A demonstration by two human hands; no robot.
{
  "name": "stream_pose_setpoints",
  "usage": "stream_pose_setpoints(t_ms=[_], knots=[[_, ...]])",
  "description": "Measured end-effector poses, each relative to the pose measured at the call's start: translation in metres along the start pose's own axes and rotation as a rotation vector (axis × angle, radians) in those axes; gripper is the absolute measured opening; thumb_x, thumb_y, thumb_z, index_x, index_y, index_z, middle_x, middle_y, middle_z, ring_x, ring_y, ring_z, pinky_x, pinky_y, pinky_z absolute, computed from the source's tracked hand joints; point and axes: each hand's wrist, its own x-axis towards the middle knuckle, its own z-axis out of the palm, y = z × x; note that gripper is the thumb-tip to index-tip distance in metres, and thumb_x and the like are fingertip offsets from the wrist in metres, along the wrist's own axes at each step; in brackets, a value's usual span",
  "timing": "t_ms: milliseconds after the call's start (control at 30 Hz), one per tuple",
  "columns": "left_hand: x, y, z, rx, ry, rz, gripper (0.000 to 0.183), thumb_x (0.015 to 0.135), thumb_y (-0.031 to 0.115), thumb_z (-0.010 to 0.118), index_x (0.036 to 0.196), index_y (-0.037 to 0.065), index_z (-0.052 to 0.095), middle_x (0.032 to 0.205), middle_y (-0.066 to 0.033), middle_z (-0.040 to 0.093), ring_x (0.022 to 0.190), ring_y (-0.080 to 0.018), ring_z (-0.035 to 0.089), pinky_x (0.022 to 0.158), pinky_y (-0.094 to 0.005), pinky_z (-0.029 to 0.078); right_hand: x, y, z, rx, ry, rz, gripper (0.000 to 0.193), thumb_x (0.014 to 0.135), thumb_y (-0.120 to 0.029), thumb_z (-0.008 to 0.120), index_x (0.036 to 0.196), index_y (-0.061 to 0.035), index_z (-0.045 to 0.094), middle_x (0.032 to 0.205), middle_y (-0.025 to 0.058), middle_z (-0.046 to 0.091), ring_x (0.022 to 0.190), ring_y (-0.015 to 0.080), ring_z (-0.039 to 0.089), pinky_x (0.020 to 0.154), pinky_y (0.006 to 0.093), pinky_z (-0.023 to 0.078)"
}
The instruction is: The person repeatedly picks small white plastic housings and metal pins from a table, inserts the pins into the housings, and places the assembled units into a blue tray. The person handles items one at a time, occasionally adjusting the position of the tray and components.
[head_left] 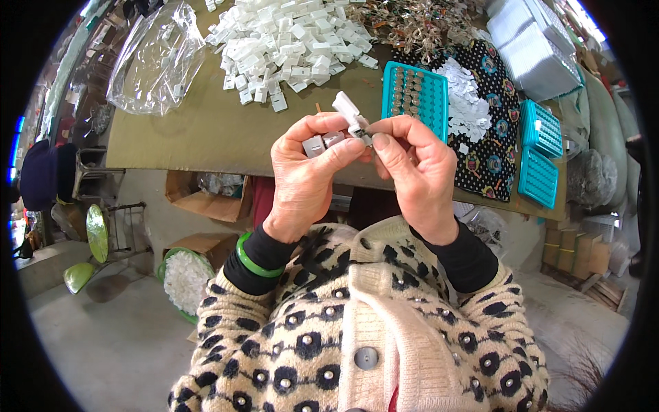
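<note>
Above the table's near edge, my left hand (309, 165) pinches a small white plastic casing (349, 110) with its lid part tilted up. A couple more white plastic pieces (314, 145) are tucked in that hand, between thumb and fingers. My right hand (419, 168) meets it from the other side. Its thumb and forefinger are closed at the lower end of the casing, where a small dark and shiny bit (362, 132) shows. Whether the right fingertips hold a separate part is hidden.
Beyond my hands lie a heap of white plastic pieces (288, 44) and a pile of wired parts (419, 24). A teal tray (434, 89) holds round metal pieces beside white paper slips (463, 99). More teal trays (539, 175) and white stacked trays (535, 55) stand right; a clear bag (154, 62) lies left.
</note>
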Motion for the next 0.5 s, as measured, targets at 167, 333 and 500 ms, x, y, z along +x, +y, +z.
stream_pose_setpoints(t_ms=[167,333,500], knots=[[0.0,0.0,0.008,-0.002,0.054,-0.057,0.018,0.084,-0.005,0.073,0.098,0.0,0.063,0.093,-0.0121,0.07,0.079,-0.0203,0.071,0.076,-0.0328,0.058,-0.001,0.014,-0.001,-0.296,0.063,-0.393,0.016,0.081,0.011,0.066,0.093,0.0006,0.062,0.087,0.0108,0.061,0.075,0.0215,0.063,0.062,0.0283,0.05],[0.001,-0.002,0.016,0.04,0.118,-0.066,0.012,0.085,-0.004,0.071,0.093,0.0,0.063,0.091,-0.0116,0.07,0.079,-0.0211,0.071,0.074,-0.0321,0.058,-0.004,0.021,-0.005,-0.437,0.131,-0.455,0.019,0.08,0.013,0.064,0.093,0.0004,0.057,0.086,0.0127,0.059,0.071,0.0253,0.061,0.06,0.0331,0.049],[0.002,-0.009,0.018,0.504,0.194,0.161,0.015,0.079,-0.003,0.074,0.088,0.001,0.063,0.088,-0.0053,0.069,0.07,-0.0141,0.065,0.066,-0.0263,0.052,-0.001,0.024,-0.009,-0.6,0.135,-0.576,0.015,0.086,0.009,0.065,0.094,-0.0002,0.057,0.087,0.0101,0.059,0.067,0.0171,0.059,0.057,0.0281,0.048]])
